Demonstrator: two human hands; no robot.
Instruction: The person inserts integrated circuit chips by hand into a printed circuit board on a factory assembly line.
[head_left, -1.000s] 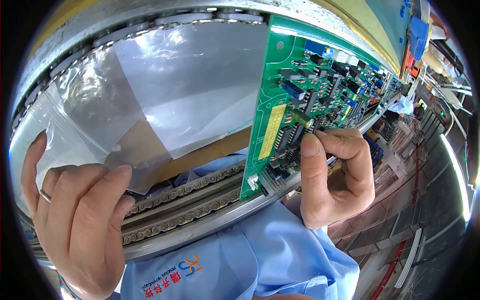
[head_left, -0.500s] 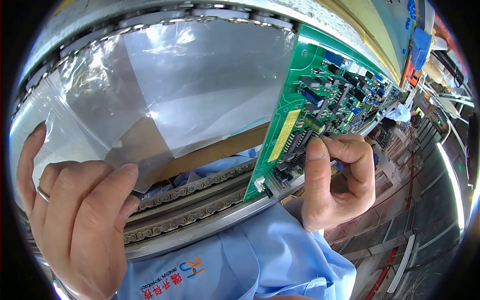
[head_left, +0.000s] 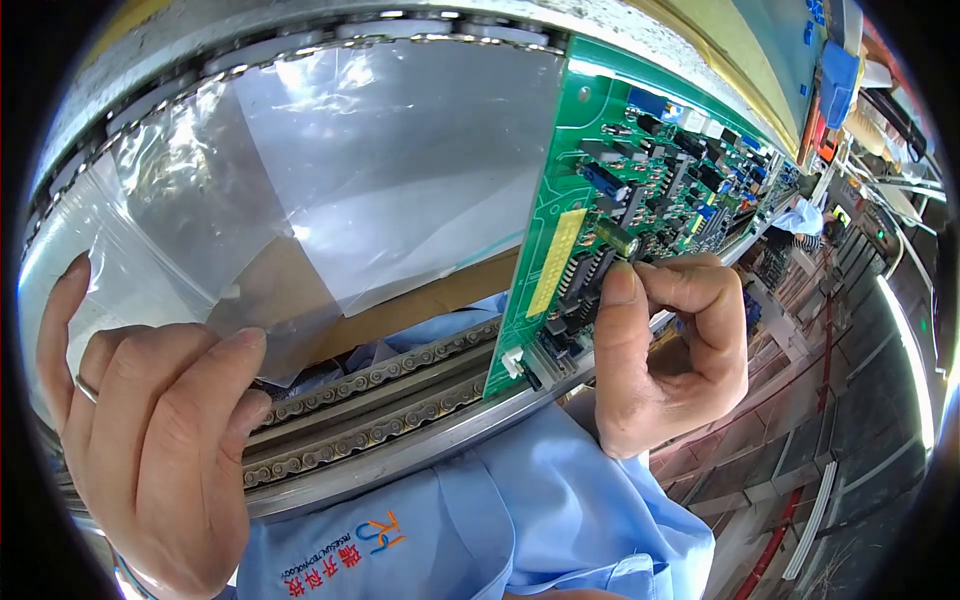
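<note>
While right hand (head_left: 665, 360) pinches green circuit board (head_left: 640, 190), left hand (head_left: 160, 440) grips clear, glossy plastic bag (head_left: 330, 180).

Bright daylight all over, and strong white glare bounces off the bag (head_left: 330, 190), washing out its creases. The board (head_left: 620, 200) is crisp and evenly lit. The left hand (head_left: 150, 440) is close and slightly soft; the right hand (head_left: 670, 350) is sharp. Heavy fisheye bending at the rim, black corners, and the far right background smears away.
</note>
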